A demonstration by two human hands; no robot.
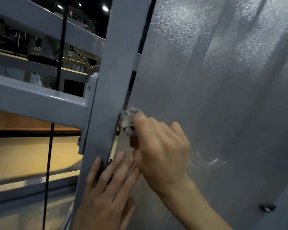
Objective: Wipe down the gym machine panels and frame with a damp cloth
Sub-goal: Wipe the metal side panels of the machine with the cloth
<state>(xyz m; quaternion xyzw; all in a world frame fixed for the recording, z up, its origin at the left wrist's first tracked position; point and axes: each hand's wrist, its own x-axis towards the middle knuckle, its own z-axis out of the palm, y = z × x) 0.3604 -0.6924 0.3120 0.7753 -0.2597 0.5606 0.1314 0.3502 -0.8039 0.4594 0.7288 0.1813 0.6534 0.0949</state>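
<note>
Grey cloth (pixel 129 119) at panel (pixel 214 97) edge.

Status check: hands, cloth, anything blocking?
Right hand grips cloth at panel edge. Left hand flat on frame upright. Nothing blocking.

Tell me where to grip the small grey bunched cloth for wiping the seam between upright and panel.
Grip the small grey bunched cloth at its rear bulk, coming from the panel side, as the right hand does. Its wad tip pokes toward the grey metal upright, leaving the front free to reach the seam beside the textured grey panel.
</note>
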